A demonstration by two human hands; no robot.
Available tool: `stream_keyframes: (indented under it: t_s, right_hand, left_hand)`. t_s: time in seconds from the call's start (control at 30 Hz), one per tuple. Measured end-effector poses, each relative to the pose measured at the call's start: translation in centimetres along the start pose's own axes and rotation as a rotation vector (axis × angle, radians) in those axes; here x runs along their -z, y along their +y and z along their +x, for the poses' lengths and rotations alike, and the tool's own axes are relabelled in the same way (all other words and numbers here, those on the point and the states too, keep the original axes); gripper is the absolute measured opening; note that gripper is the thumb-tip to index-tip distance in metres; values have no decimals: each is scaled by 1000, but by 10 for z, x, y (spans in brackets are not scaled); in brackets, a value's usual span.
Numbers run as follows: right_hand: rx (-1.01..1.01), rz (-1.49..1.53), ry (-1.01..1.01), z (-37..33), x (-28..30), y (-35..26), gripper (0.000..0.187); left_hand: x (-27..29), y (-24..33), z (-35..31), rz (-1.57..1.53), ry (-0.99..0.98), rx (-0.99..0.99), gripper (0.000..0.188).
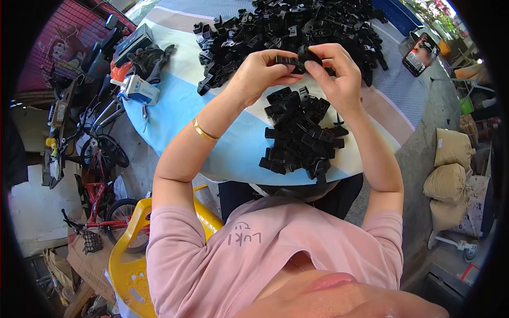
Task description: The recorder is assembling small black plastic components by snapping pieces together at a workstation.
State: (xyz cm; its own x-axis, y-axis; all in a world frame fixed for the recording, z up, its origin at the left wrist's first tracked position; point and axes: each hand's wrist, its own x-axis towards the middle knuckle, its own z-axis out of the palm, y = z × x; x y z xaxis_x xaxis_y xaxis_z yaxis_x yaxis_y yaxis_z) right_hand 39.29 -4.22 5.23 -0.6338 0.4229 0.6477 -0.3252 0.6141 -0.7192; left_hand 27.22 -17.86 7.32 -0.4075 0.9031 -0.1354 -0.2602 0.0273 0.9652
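Above the table, my left hand (260,74) and my right hand (338,77) meet, fingertips close together. A small black slotted plastic part (289,64) is pinched between the left thumb and fingers. My right hand grips a dark rounded plastic piece (306,55), which touches the end of the slotted part; I cannot tell whether the two are joined. Just beyond the hands spreads a large heap of black plastic parts (249,33). Nearer to me, below the hands, lies a smaller pile of similar black parts (302,130).
A cloth with coloured bands covers the table (222,153). Dark gloves (151,62), a blue-and-white box (140,90) and a phone (421,54) are around its edges. A yellow chair (127,265) and a red bicycle (98,204) stand left; tan sacks (450,164) sit right.
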Motion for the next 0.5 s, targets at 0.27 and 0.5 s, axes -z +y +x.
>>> stream_keyframes:
  t_s: [0.27, 0.5]
  right_hand:
    - [268, -156, -152, 3, -1, 0, 28]
    - [556, -431, -55, 0, -7, -3, 26]
  left_hand:
    - [15, -7, 2, -146, -271, -51, 39]
    - [12, 2, -2, 65, -225, -55, 45]
